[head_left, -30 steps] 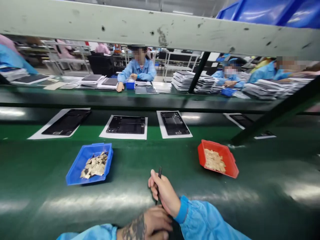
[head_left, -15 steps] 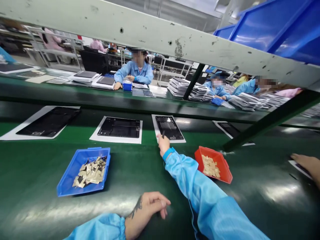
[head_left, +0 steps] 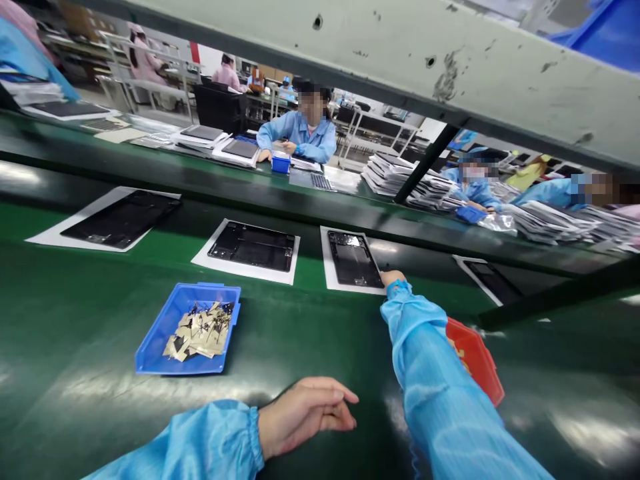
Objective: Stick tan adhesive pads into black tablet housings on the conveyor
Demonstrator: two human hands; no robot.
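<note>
My right hand [head_left: 391,276] is stretched far forward to the near right corner of a white sheet [head_left: 330,267] that carries a black panel [head_left: 354,259]. Only the back of that hand shows, and its fingers are hidden. My left hand [head_left: 306,413] rests on the green bench [head_left: 310,333] close to me, fingers loosely stretched out and holding nothing. A blue tray [head_left: 155,347] of small gold and black pieces lies to the left of it. A red tray [head_left: 477,363] sits partly behind my right sleeve.
More black panels on white sheets [head_left: 253,247] [head_left: 123,217] [head_left: 493,281] lie along the green belt. A grey beam [head_left: 400,67] crosses overhead, with a black strut [head_left: 555,297] at the right. Across the line, people in blue coats [head_left: 300,133] sit by stacks of sheets [head_left: 395,175].
My right hand went from near my body out to the panel sheet, and the black tool it held is no longer visible. My left hand has opened flat on the bench.
</note>
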